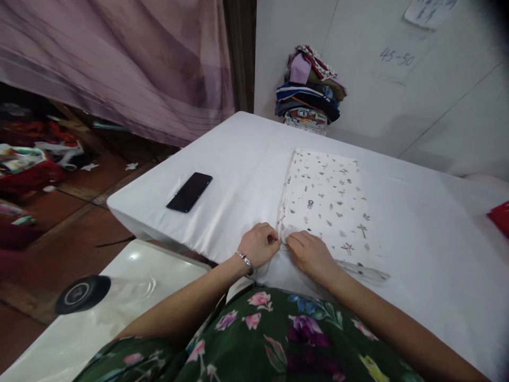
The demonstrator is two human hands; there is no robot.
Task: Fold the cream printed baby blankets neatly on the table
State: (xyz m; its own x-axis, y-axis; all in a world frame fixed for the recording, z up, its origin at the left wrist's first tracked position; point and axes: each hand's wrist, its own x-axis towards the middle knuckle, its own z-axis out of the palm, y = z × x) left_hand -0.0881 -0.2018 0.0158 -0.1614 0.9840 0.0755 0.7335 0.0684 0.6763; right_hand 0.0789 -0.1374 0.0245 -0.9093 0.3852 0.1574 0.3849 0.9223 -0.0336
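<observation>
A white cloth (326, 207) with small grey palm and leaf prints lies folded in a flat rectangle on the white-covered table. Several layers show along its left edge. My left hand (259, 245), with a metal bracelet at the wrist, is closed in a pinch at the cloth's near left corner. My right hand (312, 256) meets it there, its thumb and fingers closed on the same corner. The fingertips of both hands almost touch, and they hide the corner itself.
A black phone (190, 192) lies on the table (234, 154) to the left. Folded clothes (310, 90) are stacked against the back wall. Lower left, a white surface (131, 313) holds a clear cup-like object with a dark round end (82, 294). Something red (500, 217) lies far right.
</observation>
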